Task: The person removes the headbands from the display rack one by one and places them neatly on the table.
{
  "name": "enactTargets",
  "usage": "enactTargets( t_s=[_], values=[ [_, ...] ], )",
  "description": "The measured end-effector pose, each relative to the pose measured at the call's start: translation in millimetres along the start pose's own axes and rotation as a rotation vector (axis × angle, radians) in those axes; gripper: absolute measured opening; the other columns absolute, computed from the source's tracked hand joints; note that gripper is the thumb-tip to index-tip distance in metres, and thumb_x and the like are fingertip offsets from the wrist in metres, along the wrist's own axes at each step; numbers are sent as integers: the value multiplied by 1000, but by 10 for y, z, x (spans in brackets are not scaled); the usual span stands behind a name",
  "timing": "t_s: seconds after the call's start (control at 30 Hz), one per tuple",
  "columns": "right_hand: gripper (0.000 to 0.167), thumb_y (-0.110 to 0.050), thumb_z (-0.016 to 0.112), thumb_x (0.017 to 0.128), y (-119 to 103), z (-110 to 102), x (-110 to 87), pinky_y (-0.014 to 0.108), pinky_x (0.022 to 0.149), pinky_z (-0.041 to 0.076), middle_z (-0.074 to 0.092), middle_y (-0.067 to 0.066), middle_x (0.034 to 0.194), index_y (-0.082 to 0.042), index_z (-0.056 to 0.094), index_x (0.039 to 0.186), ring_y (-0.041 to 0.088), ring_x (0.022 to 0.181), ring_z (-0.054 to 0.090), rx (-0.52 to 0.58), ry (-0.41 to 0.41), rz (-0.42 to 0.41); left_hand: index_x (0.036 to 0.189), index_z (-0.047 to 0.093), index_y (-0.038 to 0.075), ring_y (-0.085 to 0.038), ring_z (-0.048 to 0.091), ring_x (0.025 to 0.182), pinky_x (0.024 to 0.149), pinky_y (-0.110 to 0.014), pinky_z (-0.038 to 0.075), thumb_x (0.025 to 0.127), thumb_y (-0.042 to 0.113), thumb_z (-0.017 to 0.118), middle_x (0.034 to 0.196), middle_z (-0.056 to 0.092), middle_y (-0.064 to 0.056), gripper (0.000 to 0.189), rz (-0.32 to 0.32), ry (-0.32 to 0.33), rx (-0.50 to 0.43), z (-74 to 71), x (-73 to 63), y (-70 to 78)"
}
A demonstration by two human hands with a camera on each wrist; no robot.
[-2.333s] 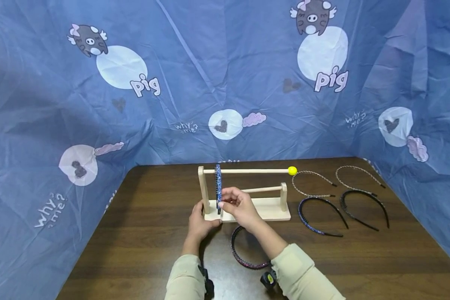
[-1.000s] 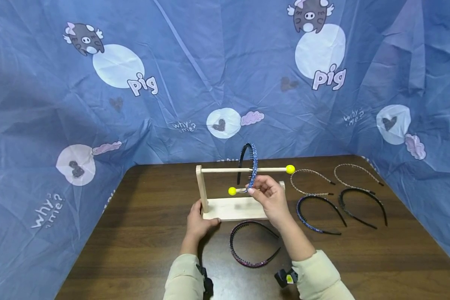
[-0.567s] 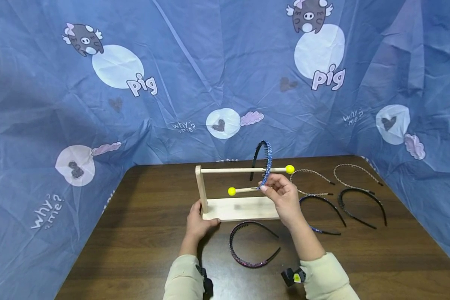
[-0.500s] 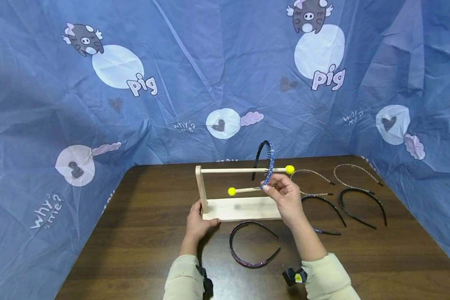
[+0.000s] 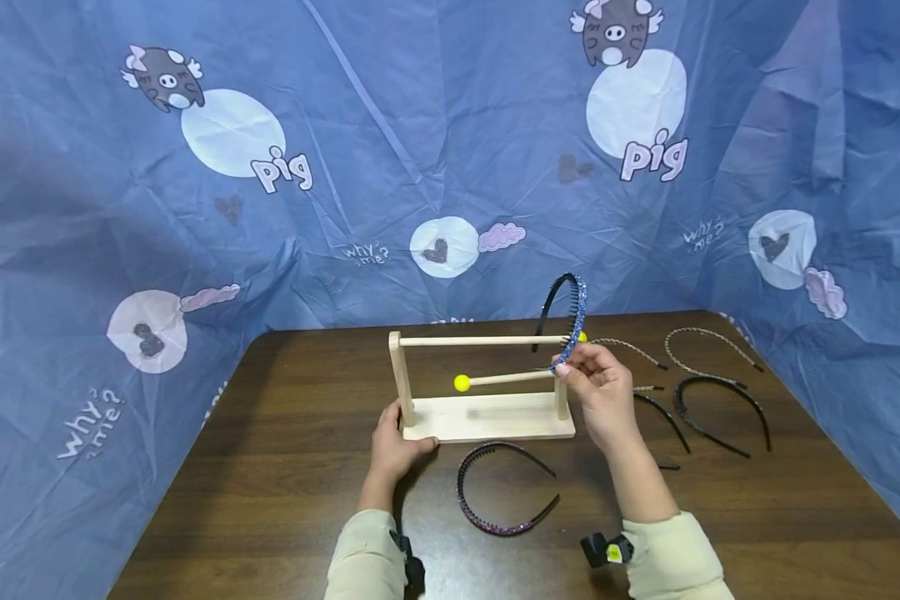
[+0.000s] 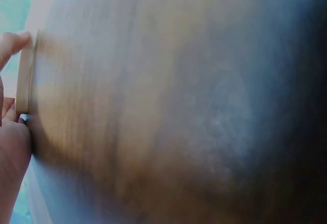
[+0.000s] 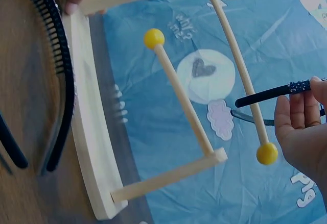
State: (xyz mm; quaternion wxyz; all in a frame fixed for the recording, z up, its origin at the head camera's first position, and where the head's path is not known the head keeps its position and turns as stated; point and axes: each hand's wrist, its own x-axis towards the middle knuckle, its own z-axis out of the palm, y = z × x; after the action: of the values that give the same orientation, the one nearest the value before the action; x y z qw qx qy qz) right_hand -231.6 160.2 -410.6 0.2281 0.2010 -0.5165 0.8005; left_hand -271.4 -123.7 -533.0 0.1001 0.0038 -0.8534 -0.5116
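Note:
My right hand [image 5: 603, 396] pinches a blue glittery toothed headband [image 5: 581, 307] between thumb and fingers. Its arch stands above the upper rod's right end, close to the yellow ball [image 7: 266, 153]. In the right wrist view, the headband's black tips lie on either side of that rod. A pale wooden headband stand [image 5: 487, 421] has two rods and a flat base; the lower rod ends in another yellow ball [image 5: 461, 383]. My left hand [image 5: 395, 450] grips the base's left end, thumb in front; the left wrist view catches only part of this hand and the base edge.
In front of the stand lies a dark headband with pinkish glitter [image 5: 498, 530]. To the right are a black headband [image 5: 761, 408], a braided headband [image 5: 708, 332], another braided one [image 5: 630, 344], and one partly hidden behind my right hand [image 5: 671, 421]. A blue printed cloth [image 5: 360, 150] surrounds the table.
My right hand has carried the blue headband rightward along the upper rod, from beside the left post to the yellow ball end. The left hand keeps its grip on the base.

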Motion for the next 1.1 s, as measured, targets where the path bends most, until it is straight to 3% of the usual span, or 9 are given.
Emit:
enactTargets(
  t_s=[0.23, 0.73, 1.1],
  values=[
    [35, 27, 48, 79, -39, -107, 14, 22, 71, 49, 65, 10, 85, -2, 63, 93, 16, 80, 61, 19, 45, -33, 131, 46, 1, -34, 48, 110, 96, -46, 36, 55, 7, 85, 123, 51, -19, 85, -3, -3, 8, -13, -4, 6],
    [34, 29, 46, 80, -156, -344, 27, 23, 72, 48, 65, 11, 85, 4, 63, 96, 18, 81, 61, 109, 62, -76, 131, 46, 0, -35, 48, 112, 96, -46, 35, 56, 7, 85, 124, 50, -20, 84, -15, 0, 12, -13, 2, -2],
    [34, 30, 45, 79, -292, -511, -99, 21, 68, 49, 62, 10, 83, 5, 62, 94, 18, 78, 61, 97, 96, -43, 130, 47, 1, -34, 48, 111, 96, -45, 36, 55, 5, 85, 123, 51, -19, 84, -16, -3, -2, -1, -4, 5]
  ],
)
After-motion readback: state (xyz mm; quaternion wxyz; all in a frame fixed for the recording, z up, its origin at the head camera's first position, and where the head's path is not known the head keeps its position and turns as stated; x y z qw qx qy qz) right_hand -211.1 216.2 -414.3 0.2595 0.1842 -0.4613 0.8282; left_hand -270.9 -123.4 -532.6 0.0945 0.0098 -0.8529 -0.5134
